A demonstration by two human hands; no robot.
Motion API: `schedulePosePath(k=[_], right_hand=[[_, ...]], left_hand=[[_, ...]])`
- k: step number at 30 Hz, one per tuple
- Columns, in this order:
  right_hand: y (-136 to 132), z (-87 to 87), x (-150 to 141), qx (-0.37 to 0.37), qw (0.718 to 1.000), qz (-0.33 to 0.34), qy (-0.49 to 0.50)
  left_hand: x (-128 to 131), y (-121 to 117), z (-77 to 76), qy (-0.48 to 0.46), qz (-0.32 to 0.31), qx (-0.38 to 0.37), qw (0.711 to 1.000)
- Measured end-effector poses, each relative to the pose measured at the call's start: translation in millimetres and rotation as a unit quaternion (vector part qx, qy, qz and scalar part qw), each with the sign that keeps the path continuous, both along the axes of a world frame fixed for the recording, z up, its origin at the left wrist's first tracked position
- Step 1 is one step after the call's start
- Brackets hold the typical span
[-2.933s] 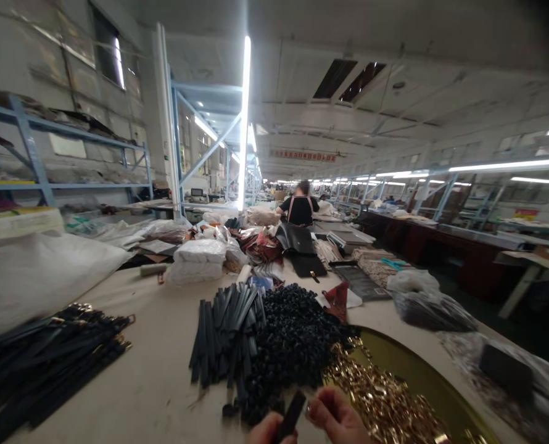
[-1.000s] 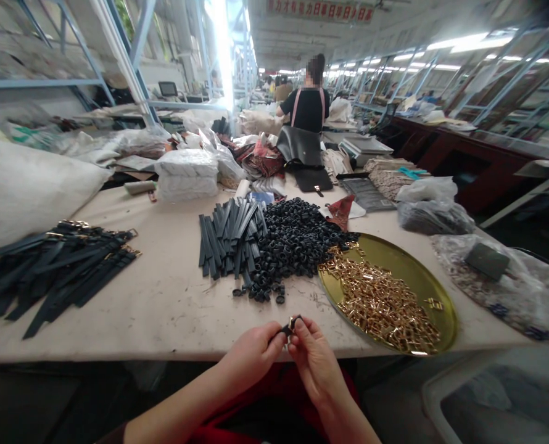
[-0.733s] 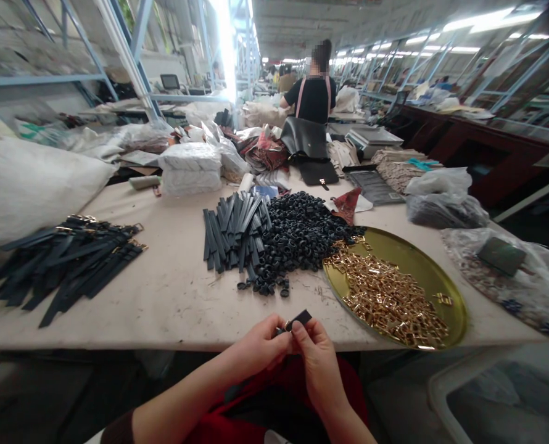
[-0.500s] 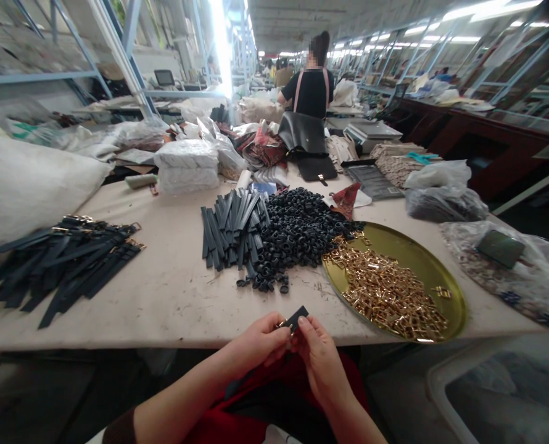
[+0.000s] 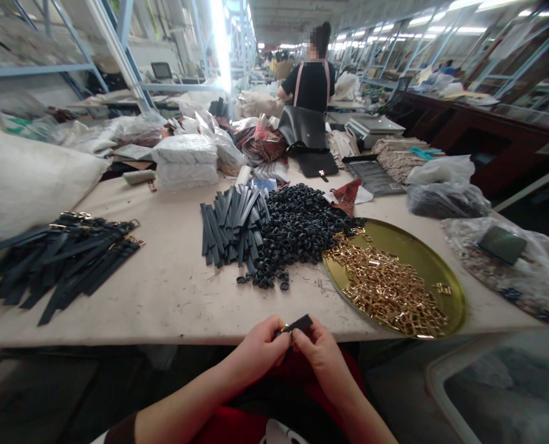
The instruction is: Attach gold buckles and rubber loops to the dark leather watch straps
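Just off the table's front edge, a dark strap (image 5: 300,322) with a gold buckle (image 5: 285,330) is pinched between my two hands. My left hand (image 5: 268,342) closes on the buckle end, and my right hand (image 5: 318,345) grips the strap beside it, thumb close to the buckle. Fingers cover much of the buckle. Ahead lie a pile of dark straps (image 5: 235,222) and a heap of small dark loops (image 5: 300,231). Gold buckles (image 5: 395,293) fill much of a round gold tray (image 5: 457,302) at right. Straps fitted with buckles (image 5: 66,259) lie at far left.
A large white bag (image 5: 29,179) borders the left side of the table (image 5: 163,296). Farther back are plastic-wrapped bundles (image 5: 186,161), a black bag (image 5: 306,132) and a person (image 5: 312,86) facing away. A plastic bag of pieces (image 5: 510,265) lies at right; a pale bin (image 5: 434,376) stands below.
The strap end has tilted flatter and turned to the right. My right thumb has shifted from the strap's end down toward the buckle. Both hands still hold the strap.
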State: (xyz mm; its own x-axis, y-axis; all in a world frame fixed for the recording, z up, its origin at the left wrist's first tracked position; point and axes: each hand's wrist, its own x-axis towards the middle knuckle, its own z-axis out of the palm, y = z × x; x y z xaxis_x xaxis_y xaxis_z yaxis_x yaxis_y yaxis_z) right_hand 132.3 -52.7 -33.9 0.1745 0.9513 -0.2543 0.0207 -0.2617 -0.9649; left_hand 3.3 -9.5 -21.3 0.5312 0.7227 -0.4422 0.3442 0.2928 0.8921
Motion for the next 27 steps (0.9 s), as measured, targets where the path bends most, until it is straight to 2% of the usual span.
schedulePosePath(k=[2,4,6,8,11,13,15,18,20,22,24,25,27], right_hand=[[-2,1.6,-1,0.033,0.997,-0.02,-0.072],[-4,1.8,-2,0.079,0.984,-0.036,-0.158],[-5,1.4,1,0.078,0.982,-0.021,-0.171],[-4,1.5,5,0.031,0.994,0.007,-0.108],[-2,3.2,11,-0.03,0.997,0.046,0.047],[-1,4.6,13,-0.042,0.99,0.059,0.121],[0,5.5,12,-0.035,0.987,0.058,0.143],[5,7.0,10,0.0,0.994,0.047,0.097],[11,9.2,12,0.021,0.996,0.067,0.057],[21,12.2,16,0.033,0.992,0.115,0.038],[35,14.6,21,0.048,0.989,0.138,0.018],[42,15.0,23,0.067,0.989,0.13,-0.014],[59,13.6,23,0.115,0.98,0.092,-0.136]], left_hand=[[-1,-1,1.9,0.018,0.002,0.021,1.0],[-2,-1,6.9,0.047,-0.001,0.073,0.996],[-3,-2,13.5,0.084,-0.017,0.128,0.988],[-4,-2,20.4,0.117,-0.052,0.155,0.98],[-7,0,28.6,0.121,-0.107,0.147,0.976],[-8,4,30.1,0.11,-0.115,0.134,0.978],[-8,8,27.2,0.102,-0.11,0.116,0.982],[-6,16,17.7,0.054,-0.093,0.046,0.993],[-6,19,12.1,0.0,-0.067,0.019,0.998],[-8,23,9.9,-0.037,-0.043,0.037,0.998],[-11,26,10.3,-0.032,-0.043,0.063,0.997],[-13,28,10.8,-0.014,-0.043,0.073,0.996],[-16,32,11.0,0.031,-0.022,0.091,0.995]])
